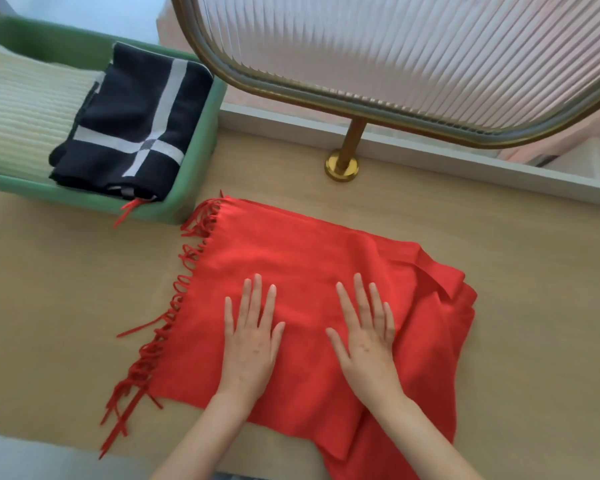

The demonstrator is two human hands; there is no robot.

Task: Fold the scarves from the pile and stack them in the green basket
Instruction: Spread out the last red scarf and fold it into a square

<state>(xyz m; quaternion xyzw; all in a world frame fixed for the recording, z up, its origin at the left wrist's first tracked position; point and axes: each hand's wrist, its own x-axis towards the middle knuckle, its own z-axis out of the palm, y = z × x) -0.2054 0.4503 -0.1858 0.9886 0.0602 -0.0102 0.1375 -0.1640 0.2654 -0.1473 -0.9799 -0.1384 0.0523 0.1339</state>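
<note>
the near part of the red scarf [291, 244] slips over the tabletop's [66, 289] near edge and is cut off by the bottom of the view, so its full length cannot be made out. both forearms are cut off there as well. on its right side the cloth bunches into overlapping folds, and how many layers lie there is hard to tell.

the left hand [252, 344] and right hand [368, 341] lie flat on the scarf, palms down, fingers straight and a little spread, side by side with a strip of red between them. neither one is clutching anything.

the scarf is spread across the middle of the tabletop, its fringe [174, 306] trailing along its left side.

farther off, at the tabletop's far left corner, the green basket [201, 157] holds a folded black scarf with white stripes [136, 123] lying partly over a cream ribbed scarf [21, 116], which runs out of view on the left. a red strand [127, 211] hangs over the basket's near rim; its source is hidden under the black scarf.

along the far edge a brass post [342, 166] carries a ribbed glass screen [395, 57] that blurs whatever lies behind it.
</note>
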